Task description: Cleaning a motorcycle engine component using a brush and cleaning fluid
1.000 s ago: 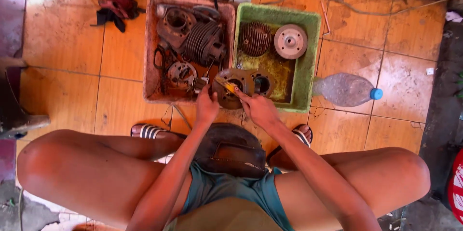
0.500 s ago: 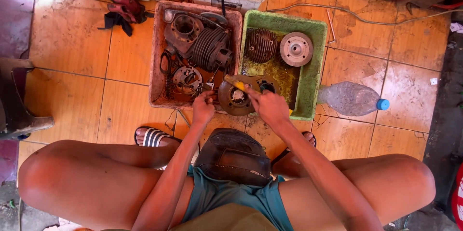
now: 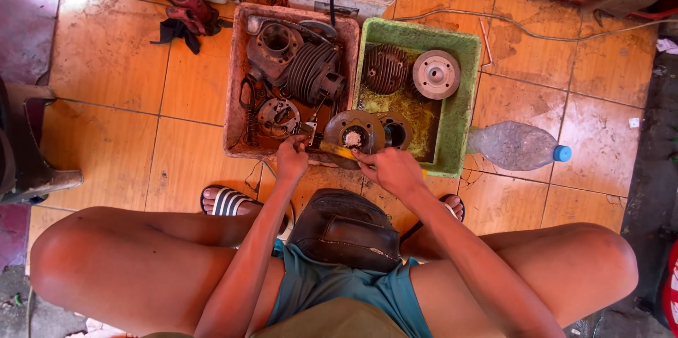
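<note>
Orange tile floor (image 3: 141,133); both hands, left (image 3: 292,158), right (image 3: 390,168), clamped on yellow tool (image 3: 337,151).

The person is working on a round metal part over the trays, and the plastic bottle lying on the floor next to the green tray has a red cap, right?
Almost. The head view shows the plastic bottle lying on the floor beside the green tray, but its cap is blue, not red. Both hands, left hand and right hand, are at the round metal part over the trays.

A clear plastic bottle (image 3: 514,146) (blue cap) lies beside the green tray (image 3: 466,98).
</note>
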